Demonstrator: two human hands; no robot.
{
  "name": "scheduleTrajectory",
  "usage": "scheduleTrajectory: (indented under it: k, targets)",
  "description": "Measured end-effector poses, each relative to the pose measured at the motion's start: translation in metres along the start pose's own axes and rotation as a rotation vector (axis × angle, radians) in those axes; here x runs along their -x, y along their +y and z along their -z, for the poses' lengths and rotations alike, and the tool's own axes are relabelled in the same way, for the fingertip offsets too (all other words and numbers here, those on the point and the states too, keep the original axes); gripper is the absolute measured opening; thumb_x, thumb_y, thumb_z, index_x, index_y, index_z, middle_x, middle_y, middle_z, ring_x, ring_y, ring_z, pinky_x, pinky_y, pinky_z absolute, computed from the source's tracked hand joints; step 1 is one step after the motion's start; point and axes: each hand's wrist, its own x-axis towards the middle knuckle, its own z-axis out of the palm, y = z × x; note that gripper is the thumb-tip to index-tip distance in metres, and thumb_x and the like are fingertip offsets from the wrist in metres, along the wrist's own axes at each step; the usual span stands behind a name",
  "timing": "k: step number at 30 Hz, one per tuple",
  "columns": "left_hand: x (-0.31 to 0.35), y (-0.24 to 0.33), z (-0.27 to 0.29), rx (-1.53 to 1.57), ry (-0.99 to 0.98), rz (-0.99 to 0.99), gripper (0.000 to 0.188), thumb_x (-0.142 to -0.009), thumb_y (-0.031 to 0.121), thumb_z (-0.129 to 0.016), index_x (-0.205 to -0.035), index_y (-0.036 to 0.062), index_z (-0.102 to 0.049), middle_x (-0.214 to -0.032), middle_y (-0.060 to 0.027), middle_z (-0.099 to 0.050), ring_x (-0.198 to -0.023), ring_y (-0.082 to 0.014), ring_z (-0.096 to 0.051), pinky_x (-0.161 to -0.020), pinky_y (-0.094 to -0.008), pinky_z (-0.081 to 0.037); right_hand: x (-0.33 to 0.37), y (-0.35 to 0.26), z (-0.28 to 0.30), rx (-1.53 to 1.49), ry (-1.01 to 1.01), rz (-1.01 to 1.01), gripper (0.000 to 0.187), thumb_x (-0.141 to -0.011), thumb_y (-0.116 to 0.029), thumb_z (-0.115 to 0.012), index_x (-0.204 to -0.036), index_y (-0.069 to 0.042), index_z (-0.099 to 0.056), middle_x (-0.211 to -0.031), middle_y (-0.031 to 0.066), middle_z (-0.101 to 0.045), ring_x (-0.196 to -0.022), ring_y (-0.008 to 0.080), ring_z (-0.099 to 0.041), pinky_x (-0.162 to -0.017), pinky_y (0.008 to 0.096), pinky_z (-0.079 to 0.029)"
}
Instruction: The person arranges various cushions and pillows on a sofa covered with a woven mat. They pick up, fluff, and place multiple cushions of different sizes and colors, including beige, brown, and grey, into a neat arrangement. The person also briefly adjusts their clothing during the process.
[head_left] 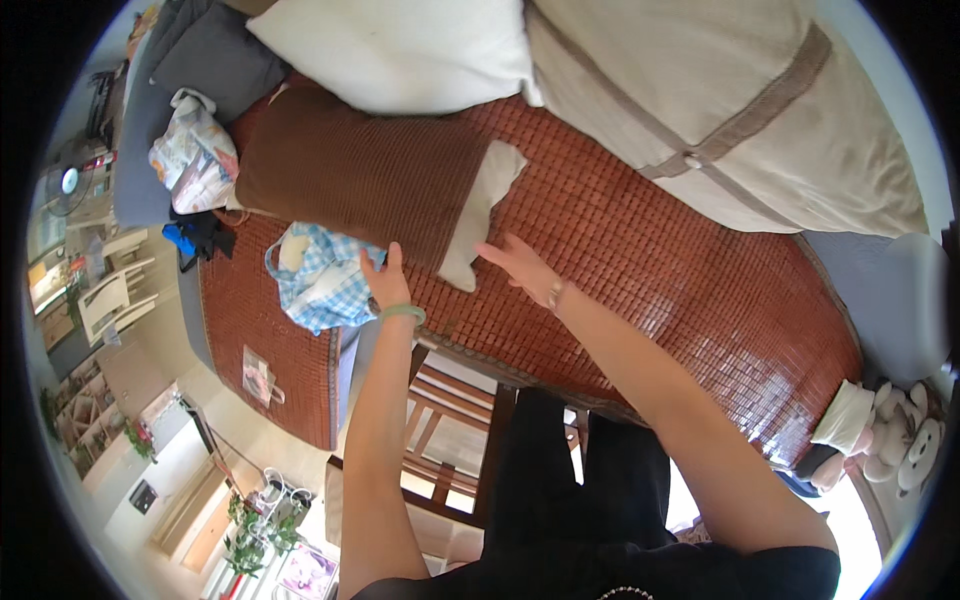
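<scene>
A brown ribbed cushion (pixel 350 165) with a beige end flap (pixel 485 190) lies on the reddish-brown tile mat of the sofa (pixel 620 240). My left hand (pixel 388 280), with a pale green bangle at its wrist, is by the cushion's near edge, thumb and fingers apart, beside a blue-and-white checked cloth bag (pixel 325 280). Close to the lower corner of the beige flap is my right hand (pixel 522 266), its fingers stretched out leftward. Neither hand visibly grips anything; whether the fingertips touch the cushion I cannot tell.
Behind the brown cushion lean a white pillow (pixel 400 50) and a large beige cushion (pixel 740 110). A plastic bag (pixel 195 155) and a grey cushion (pixel 220 65) sit at the far left. Plush toys (pixel 890 430) are at the right. A wooden slatted stool (pixel 445 430) stands by my legs.
</scene>
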Motion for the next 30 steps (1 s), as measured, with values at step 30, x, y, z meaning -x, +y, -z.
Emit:
scheduleTrajectory:
  k: [30]
  targets:
    - [0.104,-0.034,-0.126,-0.297,-0.703,-0.104,0.078,-0.088,0.046,-0.062,-0.139,-0.0062,-0.036,-0.139,-0.0192,-0.044,-0.127,-0.0215,-0.044,-0.106,-0.0315,-0.035,0.341,0.341,0.431,-0.094,0.947,-0.158,0.082,-0.084,-0.055,-0.059,-0.145,-0.007,-0.033,-0.145,0.0128,-0.038,-0.134,0.0243,-0.035,-0.109,0.0402,-0.026]
